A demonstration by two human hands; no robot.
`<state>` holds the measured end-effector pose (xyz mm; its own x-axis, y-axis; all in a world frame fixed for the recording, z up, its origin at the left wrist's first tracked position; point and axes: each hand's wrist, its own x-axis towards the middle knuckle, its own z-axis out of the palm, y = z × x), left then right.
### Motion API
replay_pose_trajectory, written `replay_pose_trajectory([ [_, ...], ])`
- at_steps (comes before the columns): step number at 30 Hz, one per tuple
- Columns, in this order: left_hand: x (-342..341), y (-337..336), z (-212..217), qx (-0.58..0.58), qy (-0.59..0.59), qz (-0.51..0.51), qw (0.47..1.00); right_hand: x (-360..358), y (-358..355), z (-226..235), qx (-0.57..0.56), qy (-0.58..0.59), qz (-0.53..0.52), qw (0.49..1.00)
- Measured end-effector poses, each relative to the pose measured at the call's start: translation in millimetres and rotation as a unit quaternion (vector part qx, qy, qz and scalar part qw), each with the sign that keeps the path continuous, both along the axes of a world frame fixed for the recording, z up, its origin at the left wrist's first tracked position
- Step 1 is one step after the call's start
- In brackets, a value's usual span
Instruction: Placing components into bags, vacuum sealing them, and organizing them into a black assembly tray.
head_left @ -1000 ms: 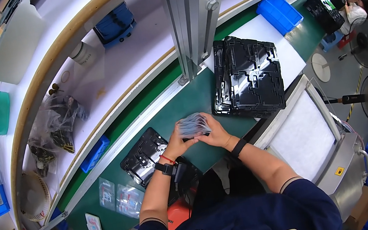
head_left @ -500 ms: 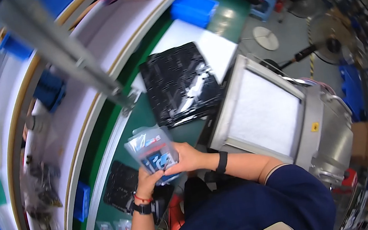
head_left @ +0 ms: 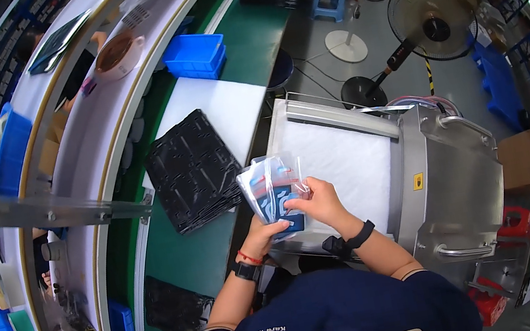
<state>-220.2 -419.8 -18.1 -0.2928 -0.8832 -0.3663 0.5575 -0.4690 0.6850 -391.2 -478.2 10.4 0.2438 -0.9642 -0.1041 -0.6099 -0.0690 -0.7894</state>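
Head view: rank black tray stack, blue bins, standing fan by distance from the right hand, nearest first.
From the right hand:
1. Black tray stack, to its left on the green bench.
2. Blue bins, farther up the bench, left.
3. Standing fan, on the floor, upper right.

Both hands, left and right, raised together, fingers pinched shut.

Thing: clear plastic bag with blue pieces inside
Pose: tilted, top end fanned upward
Place: held above the counter edge, beside the white pad
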Motion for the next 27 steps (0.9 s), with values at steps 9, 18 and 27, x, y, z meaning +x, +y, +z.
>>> replay_pose_trajectory([
  [9, -41, -41, -73, 0.071, 0.132, -0.058, 0.987, -63, -35, -33, 0.260, -0.386, -0.083, 0.881],
  [18, -26, -40, -113, 0.081, 0.057, 0.014, 0.995, -65, -84, -75, 0.045, -0.323, -0.154, 0.933],
  [27, -26, -27, -114, 0.125, 0.004, 0.036, 0.992, -22, -179, -173, 0.025, -0.285, -0.233, 0.929],
])
